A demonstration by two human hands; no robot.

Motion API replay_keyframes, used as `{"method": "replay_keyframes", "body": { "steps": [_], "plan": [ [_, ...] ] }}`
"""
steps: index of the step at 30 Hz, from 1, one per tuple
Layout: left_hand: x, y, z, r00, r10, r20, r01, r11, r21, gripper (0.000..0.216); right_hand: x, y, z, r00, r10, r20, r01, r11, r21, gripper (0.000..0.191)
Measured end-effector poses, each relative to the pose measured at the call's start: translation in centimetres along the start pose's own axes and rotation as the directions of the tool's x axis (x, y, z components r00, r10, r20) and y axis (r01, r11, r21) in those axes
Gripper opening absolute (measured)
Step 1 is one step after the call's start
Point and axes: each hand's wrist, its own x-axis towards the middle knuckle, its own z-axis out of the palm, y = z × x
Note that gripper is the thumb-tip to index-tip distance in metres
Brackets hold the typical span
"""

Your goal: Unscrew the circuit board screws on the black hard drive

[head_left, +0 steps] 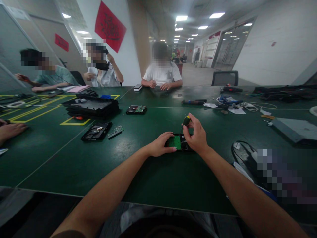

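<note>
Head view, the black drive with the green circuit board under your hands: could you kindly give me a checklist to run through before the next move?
1. Left hand holds the near-left end of the black drive with a green circuit board: ok.
2. Right hand is closed on the yellow-and-black-handled screwdriver, which stands roughly upright over the drive: ok.
3. Screwdriver tip seated in a screw: cannot tell, the fingers hide it.
4. Drive lies flat on the dark green table: ok.
5. Loose green circuit board and black open casing lie well apart to the left: ok.
</note>
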Motion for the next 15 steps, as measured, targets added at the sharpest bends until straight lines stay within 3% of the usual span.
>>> {"method": "replay_keyframes", "body": {
  "steps": [15],
  "plan": [
    [0.0,0.16,-0.1,1.0,-0.024,0.012,0.024,1.0,0.016,0.08,0.22,-0.37,-0.3,1.0,-0.021,0.014,0.021,1.0,-0.001,0.062]
  ]
}}
